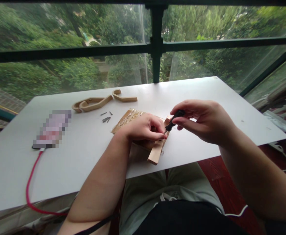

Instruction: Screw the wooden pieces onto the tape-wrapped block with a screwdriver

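My right hand (201,120) is closed round a small black-handled screwdriver (174,120), whose tip points down and left. Its tip meets the pinched fingertips of my left hand (143,129), which seem to hold something tiny that I cannot make out. Both hands work over a flat wooden strip (156,153) that sticks out toward the table's near edge. Under my left hand lies a wooden panel with cut-out shapes (125,119).
The white table (84,156) also carries curved wooden pieces (94,103) at the back left, several small dark screws (106,118), and a blurred-out flat device (52,129) with a red cable (31,182) trailing off the near edge. A glass window with green bars stands behind.
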`<action>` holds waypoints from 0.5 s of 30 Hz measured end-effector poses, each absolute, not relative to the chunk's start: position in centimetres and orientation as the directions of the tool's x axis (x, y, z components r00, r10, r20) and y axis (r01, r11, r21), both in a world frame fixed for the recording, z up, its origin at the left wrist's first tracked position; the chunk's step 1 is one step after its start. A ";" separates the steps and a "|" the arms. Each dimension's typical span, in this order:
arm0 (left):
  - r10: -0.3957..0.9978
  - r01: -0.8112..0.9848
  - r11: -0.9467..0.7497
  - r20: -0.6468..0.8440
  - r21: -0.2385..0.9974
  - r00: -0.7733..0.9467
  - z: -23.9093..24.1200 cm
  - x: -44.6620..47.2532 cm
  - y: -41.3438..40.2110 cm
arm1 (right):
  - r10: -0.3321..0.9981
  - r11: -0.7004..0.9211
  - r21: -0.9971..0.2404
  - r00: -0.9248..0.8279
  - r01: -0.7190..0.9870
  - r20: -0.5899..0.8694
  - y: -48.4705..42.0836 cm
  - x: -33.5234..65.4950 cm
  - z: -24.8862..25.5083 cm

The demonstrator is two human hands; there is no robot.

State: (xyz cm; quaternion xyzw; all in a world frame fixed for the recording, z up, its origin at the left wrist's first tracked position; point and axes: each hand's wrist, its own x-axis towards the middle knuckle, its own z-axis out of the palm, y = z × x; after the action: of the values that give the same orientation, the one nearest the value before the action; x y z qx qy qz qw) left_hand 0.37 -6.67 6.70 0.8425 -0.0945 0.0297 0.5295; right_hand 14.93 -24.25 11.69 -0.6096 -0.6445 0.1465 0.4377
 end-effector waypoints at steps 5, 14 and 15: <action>-0.130 -0.187 -0.413 0.146 0.891 0.981 6.5 0.4 -6.5 | 0.897 0.183 -0.722 0.188 0.667 0.401 -23.8 14.4 11.5; -0.035 -0.102 -0.407 0.096 0.908 0.995 6.7 0.0 -6.5 | 0.859 0.242 -0.693 0.181 0.679 0.478 -23.0 13.2 11.3; -0.018 -0.089 -0.406 0.090 0.910 0.996 6.7 0.0 -6.6 | 0.853 0.252 -0.689 0.179 0.680 0.489 -23.0 13.1 11.3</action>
State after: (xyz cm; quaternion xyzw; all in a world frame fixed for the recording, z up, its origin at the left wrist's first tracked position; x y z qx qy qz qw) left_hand -0.01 -6.58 6.69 0.8377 -0.0319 0.0328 0.5441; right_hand 13.12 -22.98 11.29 -0.6045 -0.6340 0.0918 0.4735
